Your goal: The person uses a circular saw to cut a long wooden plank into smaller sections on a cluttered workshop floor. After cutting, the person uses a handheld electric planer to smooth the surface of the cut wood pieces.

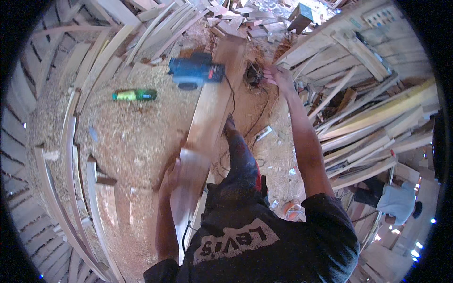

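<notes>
A long brown plank runs away from me, and a blue power planer rests across its far part. On the near end, a paler, smooth board continues toward my body. My left hand is at that board's left edge, thumb on top and fingers mostly hidden, seemingly wrapped round the edge. Out to the far right, my right hand has its fingers apart and holds nothing. Its fingertips are beside a dark, rounded object on the ground; I cannot tell what it is.
A green bottle lies on the sawdust at left. A dark cord trails by a white power strip. Curved timber strips stand at left; long slats pile at right. Another person is at far right.
</notes>
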Tool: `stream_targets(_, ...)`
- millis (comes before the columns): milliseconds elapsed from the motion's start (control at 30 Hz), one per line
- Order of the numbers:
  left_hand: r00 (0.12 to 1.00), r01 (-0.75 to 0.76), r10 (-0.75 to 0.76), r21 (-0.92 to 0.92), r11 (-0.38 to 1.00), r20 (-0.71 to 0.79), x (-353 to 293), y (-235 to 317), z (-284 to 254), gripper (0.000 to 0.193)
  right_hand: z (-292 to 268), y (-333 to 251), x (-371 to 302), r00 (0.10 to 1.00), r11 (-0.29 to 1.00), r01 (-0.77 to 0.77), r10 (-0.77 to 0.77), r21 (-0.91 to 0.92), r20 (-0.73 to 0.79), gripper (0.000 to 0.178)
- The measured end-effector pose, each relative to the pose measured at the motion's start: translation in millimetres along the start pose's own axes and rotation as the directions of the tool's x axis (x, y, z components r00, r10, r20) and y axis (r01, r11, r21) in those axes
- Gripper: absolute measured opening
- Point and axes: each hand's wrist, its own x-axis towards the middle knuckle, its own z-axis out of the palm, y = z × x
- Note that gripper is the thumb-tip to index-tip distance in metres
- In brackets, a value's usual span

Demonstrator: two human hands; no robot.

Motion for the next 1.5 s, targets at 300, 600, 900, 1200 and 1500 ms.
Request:
stream_targets(300, 0.96, 0.276, -0.257, -0.222, 0.935, 0.111, 228, 57, 37, 0.06, 161, 50, 65, 0.964, 0.871, -0.252, 0.264, 0.421, 0.032, 0.074)
stream_targets(600, 0.882, 0.463, -0.447, -0.107, 0.88, 0.149, 252, 85, 69, 0.054, 155, 57, 63, 0.808, 0.6, -0.483, 0.586, 0.637, 0.06, 0.079)
stream_targets(900, 0.889, 0.457, -0.455, -0.131, 0.88, 0.051, 244, 102, 76, 0.049, 115, 107, 76, 0.858, 0.682, -0.458, 0.507, 0.57, 0.083, 0.083)
stream_targets(1200, 0.895, 0.095, -0.093, -0.018, 0.995, -0.436, 70, 116, 57, 0.053, -3, 50, 84, 0.925, 0.795, 0.379, -0.332, -0.474, 0.184, 0.066)
stream_targets(1500, -0.657, 0.23, -0.653, -0.925, 0.303, -0.377, -246, -225, 79, 0.12, 209, -14, -208, 0.107, 0.537, 0.843, -0.105, -0.034, 0.989, 0.055)
